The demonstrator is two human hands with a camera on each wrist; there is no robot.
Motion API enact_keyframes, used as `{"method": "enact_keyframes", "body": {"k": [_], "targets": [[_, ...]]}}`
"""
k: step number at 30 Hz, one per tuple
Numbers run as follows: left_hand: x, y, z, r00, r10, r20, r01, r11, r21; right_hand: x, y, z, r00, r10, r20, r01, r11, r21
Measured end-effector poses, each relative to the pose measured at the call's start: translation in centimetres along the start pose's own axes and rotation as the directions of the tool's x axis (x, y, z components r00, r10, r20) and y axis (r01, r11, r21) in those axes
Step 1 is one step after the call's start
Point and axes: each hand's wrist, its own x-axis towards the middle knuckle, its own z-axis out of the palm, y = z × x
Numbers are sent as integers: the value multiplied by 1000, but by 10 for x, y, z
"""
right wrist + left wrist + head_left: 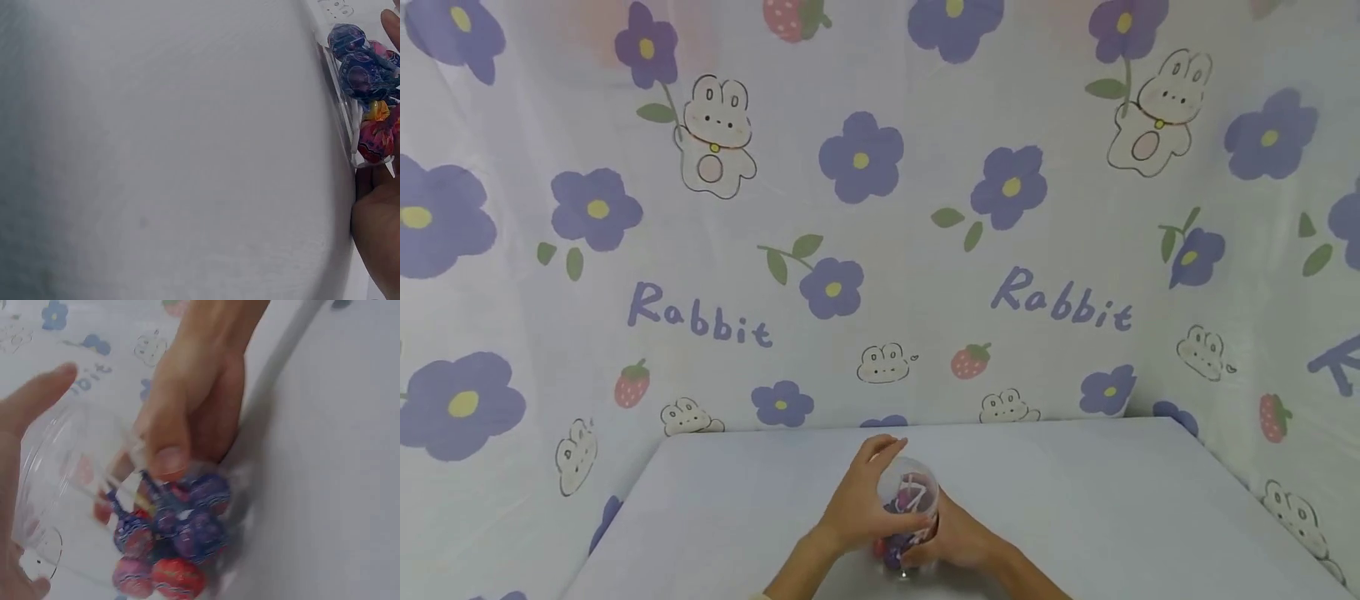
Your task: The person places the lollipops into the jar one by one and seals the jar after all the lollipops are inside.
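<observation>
A clear plastic jar (917,483) with several wrapped lollipops (200,537) inside is held tilted between the hands above the white table. My right hand (958,533) grips it low down; in the left wrist view the right thumb (169,459) presses on its wall. Around the jar's upper part my left hand (861,504) is spread, the thumb reaching across the near side and the fingers extended past the top. Whether those fingers touch the plastic is unclear. Purple, pink and red wrappers show, with white sticks. The right wrist view catches only part of the jar and lollipops (365,78).
The white tabletop (1097,500) stretches around both hands. Behind it and at its sides hangs a white cloth (925,333) printed with rabbits, purple flowers and strawberries. The table's far edge (820,429) meets the cloth.
</observation>
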Motion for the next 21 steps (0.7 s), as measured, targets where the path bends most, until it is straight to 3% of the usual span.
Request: {"method": "enact_keyframes", "body": {"k": [4,8,11,16,21], "targets": [[-12,5,16,981,-117,-154,115,993,-22,-1,0,1,1000,15,-24,-15,1000,3],[-14,4,24,968,-150,-200,137,988,-77,-2,0,1,999,35,-37,-35,999,-3],[-12,-3,21,979,-120,-163,100,987,-127,-2,1,0,999,37,-29,-38,999,-17],[-7,-12,11,996,-82,-20,75,968,-240,-1,1,-5,999,24,26,-24,1000,-1],[-8,-14,13,998,-60,0,58,967,-249,-4,-1,-7,998,36,54,-37,999,12]]}}
